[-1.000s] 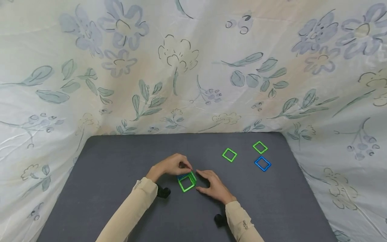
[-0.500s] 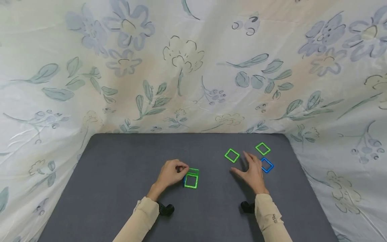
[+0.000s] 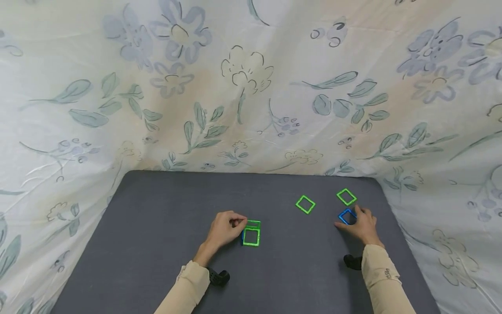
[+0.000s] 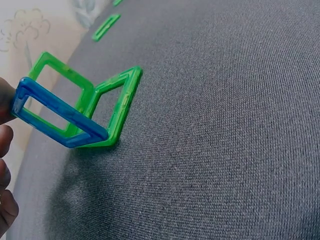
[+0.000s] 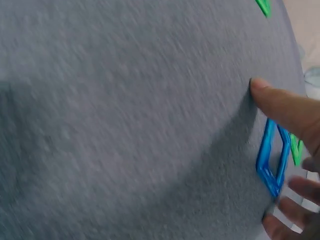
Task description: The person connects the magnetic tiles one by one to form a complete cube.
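Square magnetic tiles with open centres are joined near the table's middle. In the left wrist view, one green tile [image 4: 125,102] lies flat. A second green tile [image 4: 67,71] and a blue tile [image 4: 65,111] stand up from it, meeting at a corner. My left hand [image 3: 223,230] pinches that upper corner between thumb and forefinger. At the right, my right hand [image 3: 364,226] reaches over a loose blue tile [image 3: 343,212]; its thumb and fingers are spread to either side of it. In the right wrist view the thumb partly covers this blue tile [image 5: 265,145].
Two loose green tiles lie flat toward the back right: one green tile [image 3: 300,200] left of the blue one, another green tile [image 3: 341,192] just behind it. The dark grey table [image 3: 157,196] ends at a flowered cloth [image 3: 243,144]. Black wrist cameras [image 3: 219,278] hang below both wrists.
My right hand has left the joined tiles and travelled right to the loose blue tile. My left hand keeps its pinch on the joined tiles, which have turned slightly.
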`<action>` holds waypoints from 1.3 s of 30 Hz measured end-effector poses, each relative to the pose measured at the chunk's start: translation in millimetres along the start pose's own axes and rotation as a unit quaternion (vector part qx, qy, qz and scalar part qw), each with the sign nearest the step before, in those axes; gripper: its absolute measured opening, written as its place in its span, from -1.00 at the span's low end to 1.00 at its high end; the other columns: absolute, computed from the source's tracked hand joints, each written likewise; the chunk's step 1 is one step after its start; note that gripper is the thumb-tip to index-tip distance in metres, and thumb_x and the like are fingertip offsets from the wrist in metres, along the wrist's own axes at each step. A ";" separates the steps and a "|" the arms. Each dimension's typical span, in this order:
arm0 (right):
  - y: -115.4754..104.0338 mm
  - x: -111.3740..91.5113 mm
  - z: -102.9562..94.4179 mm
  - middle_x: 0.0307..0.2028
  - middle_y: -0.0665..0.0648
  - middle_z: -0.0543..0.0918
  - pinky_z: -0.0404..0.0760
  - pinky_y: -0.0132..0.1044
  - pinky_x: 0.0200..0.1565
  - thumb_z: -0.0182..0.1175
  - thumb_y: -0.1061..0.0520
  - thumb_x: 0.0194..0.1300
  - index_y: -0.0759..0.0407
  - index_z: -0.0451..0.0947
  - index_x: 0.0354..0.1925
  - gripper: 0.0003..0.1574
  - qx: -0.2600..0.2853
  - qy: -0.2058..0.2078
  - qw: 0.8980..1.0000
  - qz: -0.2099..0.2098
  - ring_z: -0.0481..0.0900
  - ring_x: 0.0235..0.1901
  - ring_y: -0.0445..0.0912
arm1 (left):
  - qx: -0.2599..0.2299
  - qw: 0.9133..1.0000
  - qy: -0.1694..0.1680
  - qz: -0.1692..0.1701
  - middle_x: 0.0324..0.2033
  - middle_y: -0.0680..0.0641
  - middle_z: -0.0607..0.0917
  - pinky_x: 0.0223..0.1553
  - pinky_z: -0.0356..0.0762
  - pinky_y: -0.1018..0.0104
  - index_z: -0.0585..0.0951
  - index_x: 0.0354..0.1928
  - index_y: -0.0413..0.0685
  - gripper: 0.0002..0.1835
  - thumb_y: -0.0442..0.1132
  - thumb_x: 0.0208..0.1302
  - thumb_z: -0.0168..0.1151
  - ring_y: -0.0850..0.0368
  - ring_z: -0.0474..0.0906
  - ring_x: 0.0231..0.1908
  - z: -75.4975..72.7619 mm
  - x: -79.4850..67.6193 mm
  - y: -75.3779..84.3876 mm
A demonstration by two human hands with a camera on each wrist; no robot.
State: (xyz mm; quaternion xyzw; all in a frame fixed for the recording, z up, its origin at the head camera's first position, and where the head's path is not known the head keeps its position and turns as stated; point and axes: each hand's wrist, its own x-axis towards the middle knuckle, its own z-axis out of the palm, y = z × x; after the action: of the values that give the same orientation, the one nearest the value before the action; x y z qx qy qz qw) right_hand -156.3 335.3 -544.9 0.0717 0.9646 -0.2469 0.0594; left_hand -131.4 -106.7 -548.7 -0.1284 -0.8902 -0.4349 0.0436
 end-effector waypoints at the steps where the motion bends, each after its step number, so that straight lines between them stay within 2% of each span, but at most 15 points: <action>1: 3.7 1.0 -1.1 0.33 0.77 0.13 0.21 0.47 0.28 0.47 -0.06 0.19 0.67 -0.01 0.47 0.30 -0.009 -0.005 1.000 -0.012 0.14 0.29 0.65 | 0.000 1.000 -0.003 -0.001 -0.55 0.14 0.63 -0.55 0.22 0.51 0.85 -0.18 -0.06 -0.85 -0.21 0.34 0.36 0.40 0.32 -0.63 0.4 0.2 0.2; 5: 10.5 4.3 -4.3 0.05 0.69 0.48 0.41 0.38 0.14 0.43 0.06 0.23 0.70 0.34 0.26 -0.09 -0.032 -0.003 0.998 -0.057 0.44 0.09 0.53 | 0.006 1.000 -0.008 -0.009 -0.55 0.15 0.63 -0.54 0.23 0.51 0.85 -0.17 -0.05 -0.84 -0.19 0.35 0.37 0.39 0.33 -0.63 2.3 0.5 0.3; 8: 11.2 5.7 -6.5 -0.08 0.58 0.61 0.47 0.32 0.05 0.44 0.10 0.22 0.65 0.49 0.12 -0.27 -0.028 -0.003 0.998 -0.064 0.54 -0.02 0.43 | 0.009 1.000 -0.005 -0.008 -0.56 0.15 0.63 -0.55 0.22 0.50 0.85 -0.18 -0.04 -0.85 -0.19 0.34 0.37 0.39 0.33 -0.63 3.9 0.6 0.0; 11: 11.6 5.9 -8.5 -0.10 0.54 0.64 0.51 0.27 0.00 0.44 0.06 0.20 0.60 0.55 0.06 -0.32 -0.022 -0.018 0.999 -0.041 0.57 -0.07 0.37 | 0.009 1.000 -0.004 -0.005 -0.56 0.15 0.62 -0.56 0.22 0.51 0.85 -0.18 -0.05 -0.84 -0.19 0.34 0.37 0.39 0.32 -0.64 4.5 0.9 -0.1; 14: 12.4 5.0 -8.9 -0.03 0.55 0.64 0.52 0.28 0.02 0.46 0.04 0.18 0.60 0.55 0.09 -0.27 -0.015 -0.027 0.999 -0.018 0.57 -0.05 0.37 | 0.007 1.000 -0.005 -0.002 -0.56 0.14 0.63 -0.56 0.23 0.50 0.85 -0.18 -0.07 -0.84 -0.20 0.34 0.38 0.39 0.32 -0.64 4.3 1.3 -0.3; 19: 15.1 1.9 -8.4 0.12 0.64 0.53 0.48 0.33 0.13 0.47 0.02 0.17 0.67 0.42 0.21 -0.09 -0.008 -0.025 1.000 -0.011 0.51 0.09 0.46 | 0.006 1.000 -0.009 -0.002 -0.56 0.14 0.63 -0.55 0.25 0.50 0.85 -0.19 -0.04 -0.86 -0.20 0.34 0.38 0.39 0.33 -0.64 3.0 2.4 0.2; 22: 17.3 -3.2 -6.8 0.10 0.67 0.51 0.49 0.32 0.11 0.45 0.02 0.20 0.68 0.38 0.24 -0.07 -0.005 -0.004 1.000 -0.023 0.51 0.08 0.47 | 0.008 1.000 -0.012 0.000 -0.57 0.13 0.64 -0.55 0.25 0.51 0.85 -0.19 -0.03 -0.86 -0.19 0.34 0.37 0.40 0.33 -0.64 2.4 3.0 0.5; 26: 13.0 -14.2 -2.5 -0.01 0.62 0.56 0.54 0.29 0.02 0.45 0.04 0.22 0.63 0.42 0.24 -0.14 0.021 0.069 0.996 -0.058 0.57 -0.04 0.39 | 0.010 1.000 -0.007 0.010 -0.57 0.11 0.64 -0.56 0.26 0.51 0.85 -0.19 -0.04 -0.86 -0.20 0.34 0.38 0.41 0.32 -0.64 2.0 3.3 0.5; 28: 5.2 -19.8 1.7 -0.06 0.55 0.58 0.59 0.18 -0.01 0.47 0.07 0.21 0.56 0.45 0.25 -0.18 0.047 0.116 0.989 -0.081 0.61 -0.08 0.34 | 0.008 1.000 -0.005 0.012 -0.57 0.11 0.65 -0.57 0.26 0.51 0.85 -0.20 -0.05 -0.86 -0.21 0.33 0.38 0.41 0.32 -0.65 1.9 3.5 0.3; 30: -5.5 -24.6 8.3 -0.08 0.45 0.61 0.66 -0.10 -0.01 0.51 0.14 0.16 0.48 0.47 0.26 -0.20 0.087 0.151 0.979 -0.109 0.63 -0.10 0.26 | 0.004 1.000 -0.005 0.013 -0.57 0.10 0.65 -0.57 0.26 0.50 0.85 -0.19 -0.06 -0.86 -0.22 0.32 0.38 0.40 0.32 -0.65 1.7 3.5 0.0; 32: -18.1 -28.8 17.1 -0.09 0.37 0.64 0.62 -0.40 -0.01 0.55 0.22 0.08 0.42 0.50 0.24 -0.21 0.127 0.170 0.966 -0.148 0.64 -0.10 0.17 | 0.003 1.000 -0.006 0.011 -0.57 0.10 0.65 -0.56 0.26 0.51 0.85 -0.19 -0.06 -0.86 -0.22 0.32 0.38 0.40 0.32 -0.65 1.5 3.4 -0.2; 34: -32.2 -33.2 26.9 -0.08 0.31 0.66 0.52 -0.64 0.00 0.58 0.30 0.00 0.39 0.51 0.23 -0.18 0.161 0.168 0.953 -0.195 0.64 -0.08 0.04 | 0.003 1.000 -0.005 0.011 -0.57 0.10 0.65 -0.56 0.26 0.51 0.85 -0.19 -0.06 -0.86 -0.22 0.32 0.39 0.40 0.33 -0.65 1.6 3.4 -0.3; 35: -39.1 -35.1 32.1 -0.08 0.29 0.67 0.50 -0.69 0.02 0.58 0.34 -0.04 0.39 0.51 0.22 -0.16 0.176 0.160 0.946 -0.220 0.63 -0.07 -0.03 | 0.003 1.000 -0.005 0.011 -0.57 0.10 0.65 -0.57 0.26 0.51 0.85 -0.19 -0.06 -0.86 -0.22 0.32 0.39 0.40 0.33 -0.65 1.8 3.5 -0.4; 36: -46.2 -36.8 37.2 -0.07 0.28 0.67 0.52 -0.66 0.04 0.59 0.37 -0.07 0.40 0.50 0.22 -0.15 0.185 0.152 0.939 -0.245 0.63 -0.06 -0.08 | 0.004 1.000 -0.005 0.011 -0.57 0.10 0.66 -0.57 0.26 0.51 0.85 -0.19 -0.05 -0.86 -0.22 0.32 0.39 0.40 0.33 -0.65 2.0 3.4 -0.5; 39: -67.2 -41.6 52.0 -0.02 0.28 0.67 0.63 -0.43 0.08 0.59 0.41 -0.11 0.39 0.48 0.23 -0.10 0.210 0.116 0.922 -0.304 0.62 0.00 -0.20 | 0.004 1.000 -0.008 0.009 -0.57 0.10 0.66 -0.57 0.26 0.51 0.85 -0.19 -0.05 -0.86 -0.22 0.32 0.38 0.40 0.33 -0.65 2.4 3.4 0.0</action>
State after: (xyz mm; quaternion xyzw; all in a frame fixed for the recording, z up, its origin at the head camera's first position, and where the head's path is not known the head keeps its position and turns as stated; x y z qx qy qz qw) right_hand -122.5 247.2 -552.5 -0.1856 0.8661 -0.4400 -0.1475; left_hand -134.6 -104.1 -549.6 -0.1394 -0.8910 -0.4301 0.0412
